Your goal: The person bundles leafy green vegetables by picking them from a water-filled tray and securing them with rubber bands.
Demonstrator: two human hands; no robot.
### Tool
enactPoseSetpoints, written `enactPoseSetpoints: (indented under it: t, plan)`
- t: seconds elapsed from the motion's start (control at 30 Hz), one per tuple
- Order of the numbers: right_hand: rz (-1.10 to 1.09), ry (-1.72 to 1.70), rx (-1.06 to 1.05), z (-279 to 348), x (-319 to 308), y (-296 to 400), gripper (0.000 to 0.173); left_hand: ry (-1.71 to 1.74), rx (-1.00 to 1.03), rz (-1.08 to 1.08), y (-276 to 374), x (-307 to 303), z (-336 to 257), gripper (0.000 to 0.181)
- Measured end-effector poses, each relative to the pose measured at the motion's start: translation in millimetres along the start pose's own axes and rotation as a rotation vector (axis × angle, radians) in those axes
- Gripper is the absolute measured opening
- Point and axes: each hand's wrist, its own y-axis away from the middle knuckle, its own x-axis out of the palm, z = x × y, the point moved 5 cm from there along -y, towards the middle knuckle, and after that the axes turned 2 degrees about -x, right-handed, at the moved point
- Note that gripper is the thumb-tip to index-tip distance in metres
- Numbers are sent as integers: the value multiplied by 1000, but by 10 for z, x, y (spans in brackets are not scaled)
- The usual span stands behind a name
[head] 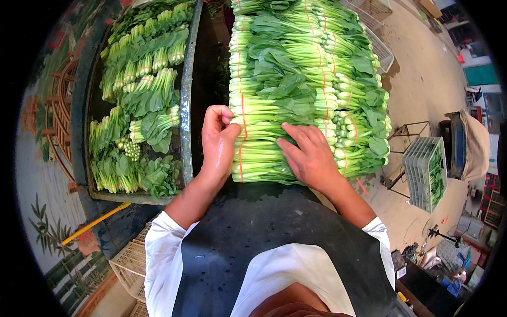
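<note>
Before me rises a broad stack of leafy green bunches (301, 55), pale stalks laid in rows and tied with orange-red bands. At its near left edge my left hand (218, 136) rests thumb and curled fingers against the stalk ends of one banded bunch (257, 128). My right hand (307, 152) lies palm down, fingers spread, on the leafy side of the near bunches. Neither hand is closed around a bunch. What the stack stands on is hidden.
To the left, a dark tray table (186, 99) with a raised metal rim holds more banded bunches (154, 91). Rightward on the floor are a plastic crate (420, 174) with greens and a metal frame (400, 184). White crates (128, 263) stand low at left; a yellow pole (97, 224) leans nearby.
</note>
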Motion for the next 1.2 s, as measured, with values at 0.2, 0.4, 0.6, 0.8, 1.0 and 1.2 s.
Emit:
enactPoseSetpoints:
  t: [0.2, 0.4, 0.6, 0.8, 1.0, 1.2]
  plan:
    - [-1, 5, 0, -10, 17, -8, 32, 27, -37, 28, -52, -23, -33, 30]
    - [18, -9, -5, -18, 53, -33, 37, -136, 160, 25, -88, 9, -90, 28]
    - [34, -4, 0, -18, 88, -10, 40, -130, 182, 47, -112, -63, 19, 23]
    - [82, 15, 3, 17, 112, -33, 41, -57, 254, 54, -55, -87, 27, 20]
    - [107, 11, 20, -9, 136, -34, 41, -92, 214, -103, -308, -690, 268, 17]
    - [116, -2, 55, 29, 131, -84, 39, -1217, 108, -72, -871, -2425, 1058, 17]
